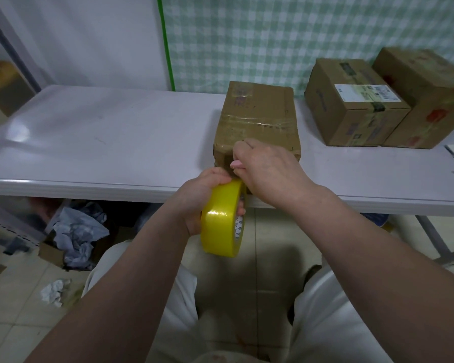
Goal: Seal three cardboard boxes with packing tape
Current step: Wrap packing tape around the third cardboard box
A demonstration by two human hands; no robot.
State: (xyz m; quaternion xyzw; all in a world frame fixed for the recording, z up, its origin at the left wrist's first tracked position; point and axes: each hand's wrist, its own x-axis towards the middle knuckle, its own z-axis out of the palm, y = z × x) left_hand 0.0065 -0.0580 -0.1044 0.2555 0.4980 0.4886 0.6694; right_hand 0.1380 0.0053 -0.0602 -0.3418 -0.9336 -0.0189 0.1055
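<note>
Just beyond the right hand [269, 171], which seemingly pinches the tape's end, the brown cardboard box [257, 119] runs lengthwise away, while the left hand [202, 200] grips the yellow packing-tape roll [222, 221].

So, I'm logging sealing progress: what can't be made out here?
Head view:
- Free end of the yellow tape roll: hidden between left hand and right hand.
- Near face of the front box: partly behind the right hand.
- Label on the middle box: too blurred.
- Far-right box: cut by frame edge.
</note>
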